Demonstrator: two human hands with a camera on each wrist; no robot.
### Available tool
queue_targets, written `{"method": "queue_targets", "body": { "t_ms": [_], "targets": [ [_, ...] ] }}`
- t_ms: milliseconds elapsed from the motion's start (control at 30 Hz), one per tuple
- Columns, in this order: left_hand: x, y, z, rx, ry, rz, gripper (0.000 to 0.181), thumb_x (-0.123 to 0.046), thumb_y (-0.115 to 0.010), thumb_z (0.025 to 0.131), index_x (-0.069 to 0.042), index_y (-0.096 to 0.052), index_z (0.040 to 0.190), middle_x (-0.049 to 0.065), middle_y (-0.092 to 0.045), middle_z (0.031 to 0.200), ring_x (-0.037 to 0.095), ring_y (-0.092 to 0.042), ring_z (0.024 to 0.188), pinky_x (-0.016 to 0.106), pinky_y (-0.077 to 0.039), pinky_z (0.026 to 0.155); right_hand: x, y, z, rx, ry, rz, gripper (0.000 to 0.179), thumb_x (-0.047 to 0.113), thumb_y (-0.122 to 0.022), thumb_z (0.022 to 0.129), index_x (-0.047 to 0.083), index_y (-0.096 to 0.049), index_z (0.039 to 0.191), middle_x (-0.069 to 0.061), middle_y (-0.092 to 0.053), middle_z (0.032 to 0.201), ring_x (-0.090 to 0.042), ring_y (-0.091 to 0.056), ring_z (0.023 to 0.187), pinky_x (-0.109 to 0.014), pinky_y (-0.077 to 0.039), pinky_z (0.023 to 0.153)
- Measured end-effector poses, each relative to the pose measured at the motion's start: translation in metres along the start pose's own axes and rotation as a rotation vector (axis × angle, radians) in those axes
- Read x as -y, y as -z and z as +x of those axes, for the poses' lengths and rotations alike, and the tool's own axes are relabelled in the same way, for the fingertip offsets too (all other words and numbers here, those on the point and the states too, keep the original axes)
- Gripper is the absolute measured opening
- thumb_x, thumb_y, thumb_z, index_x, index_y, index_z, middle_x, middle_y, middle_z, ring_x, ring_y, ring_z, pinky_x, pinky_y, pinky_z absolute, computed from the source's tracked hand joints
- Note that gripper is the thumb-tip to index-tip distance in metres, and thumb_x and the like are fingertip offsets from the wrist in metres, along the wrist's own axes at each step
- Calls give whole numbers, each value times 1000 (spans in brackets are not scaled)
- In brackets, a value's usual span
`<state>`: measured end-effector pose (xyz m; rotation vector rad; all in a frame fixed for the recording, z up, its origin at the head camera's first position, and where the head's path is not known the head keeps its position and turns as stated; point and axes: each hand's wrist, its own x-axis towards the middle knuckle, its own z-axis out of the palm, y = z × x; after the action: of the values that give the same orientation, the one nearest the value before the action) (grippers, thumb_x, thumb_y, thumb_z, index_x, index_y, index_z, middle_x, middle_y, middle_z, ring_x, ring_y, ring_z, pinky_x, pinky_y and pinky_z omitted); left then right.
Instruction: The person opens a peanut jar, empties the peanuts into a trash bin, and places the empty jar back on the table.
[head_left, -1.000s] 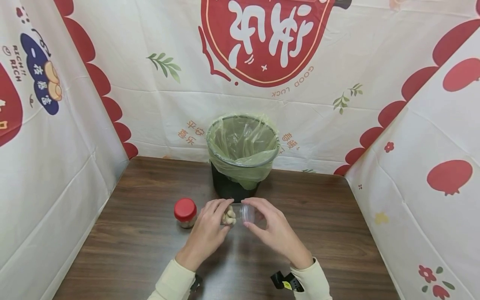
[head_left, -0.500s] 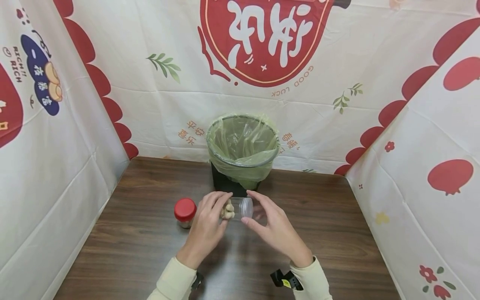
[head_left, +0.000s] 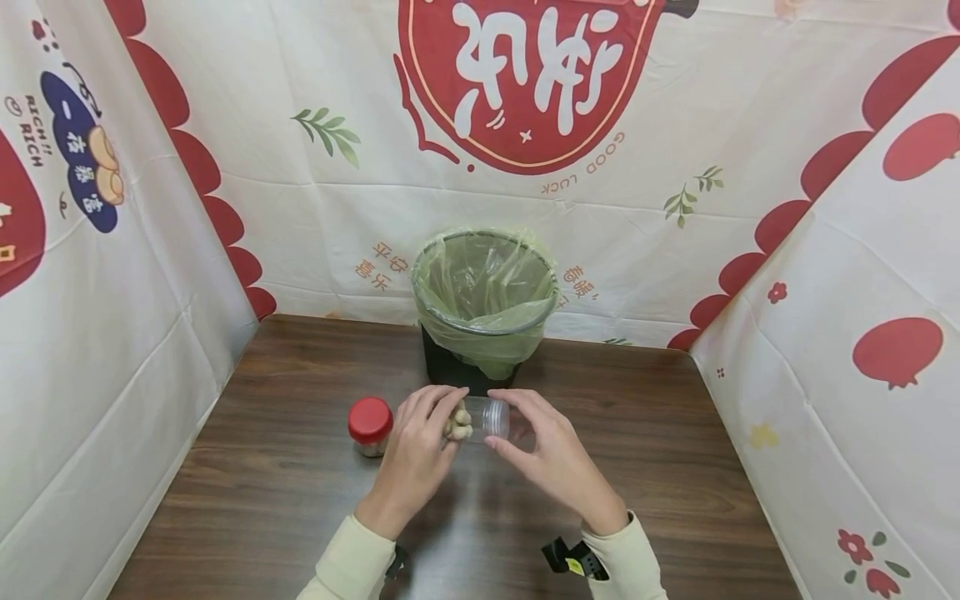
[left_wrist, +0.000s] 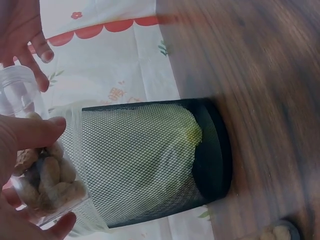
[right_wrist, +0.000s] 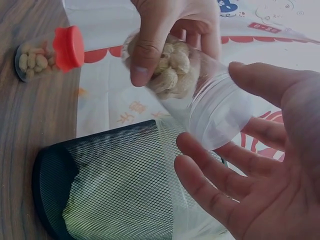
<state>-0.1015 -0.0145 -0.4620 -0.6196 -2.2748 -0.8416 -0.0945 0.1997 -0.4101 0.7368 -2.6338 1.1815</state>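
A clear plastic jar (head_left: 477, 417) of unshelled peanuts (right_wrist: 172, 70) lies on its side in the air, gripped by my left hand (head_left: 416, 446). The thumb and fingers curl round its peanut-filled end. Its ridged, see-through end (right_wrist: 220, 112) points right; whether a clear lid sits there I cannot tell. Round that end my right hand (head_left: 551, 450) spreads its thumb and fingers. In the right wrist view the thumb tip is at the rim and the other fingers are loosely extended. The left wrist view shows right-hand fingers (left_wrist: 42, 55) spread beyond the jar.
A second jar with a red lid (head_left: 371, 419) stands on the wooden table (head_left: 262, 500), left of my left hand. Just beyond the hands is a black mesh bin (left_wrist: 140, 160) lined with a pale green bag (head_left: 487, 321). Printed cloth (head_left: 315, 217) encloses the back and sides.
Both hands and the jar have shifted slightly away from me over the second, then a little back. The right fingers loosened from the jar's end and came close to it again.
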Motion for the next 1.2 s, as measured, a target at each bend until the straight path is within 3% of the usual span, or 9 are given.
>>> {"method": "queue_targets", "body": {
  "t_ms": [233, 433, 567, 800, 1000, 1200],
  "targets": [
    [-2, 0, -1, 60, 89, -50, 72, 10, -94, 69, -10, -71, 134, 7, -71, 126, 29, -65, 121, 55, -57, 101, -1, 1, -1, 5, 92, -29, 57, 8, -88, 89, 12, -66, 142, -6, -66, 141, -18, -66, 113, -32, -62, 82],
    [-2, 0, -3, 78, 109, -53, 73, 6, -97, 69, -11, -71, 135, 7, -71, 126, 28, -65, 120, 51, -58, 96, 0, 3, -1, 9, 131, -57, 56, 4, -88, 88, 13, -68, 139, -6, -65, 145, -21, -67, 122, -29, -60, 85],
    [0, 1, -3, 64, 116, -45, 71, 4, -98, 69, -9, -72, 133, 9, -72, 124, 29, -66, 118, 51, -59, 97, 1, 7, -2, 6, 129, -72, 59, 1, -89, 86, 15, -69, 139, -5, -64, 147, -20, -67, 122, -30, -60, 86],
    [4, 6, 0, 57, 205, -86, 73, 6, -96, 70, -9, -69, 137, 11, -70, 131, 31, -65, 123, 49, -59, 104, -3, 22, 0, -26, 118, -127, 61, 1, -90, 85, 14, -68, 140, -7, -64, 147, -22, -67, 125, -33, -62, 88],
    [9, 11, 6, 11, 245, -133, 72, 3, -96, 72, -6, -68, 138, 15, -70, 133, 32, -66, 124, 49, -58, 106, -14, 39, 0, -33, 79, -189, 62, -2, -88, 86, 12, -66, 143, -8, -63, 150, -23, -68, 124, -37, -64, 88],
    [17, 17, 11, -33, 346, -211, 69, -4, -94, 77, -6, -66, 140, 13, -70, 132, 31, -66, 123, 50, -57, 104, -30, 63, -5, -33, 52, -256, 69, -6, -87, 85, 10, -62, 147, -12, -63, 148, -25, -68, 121, -43, -65, 89]
  ]
}}
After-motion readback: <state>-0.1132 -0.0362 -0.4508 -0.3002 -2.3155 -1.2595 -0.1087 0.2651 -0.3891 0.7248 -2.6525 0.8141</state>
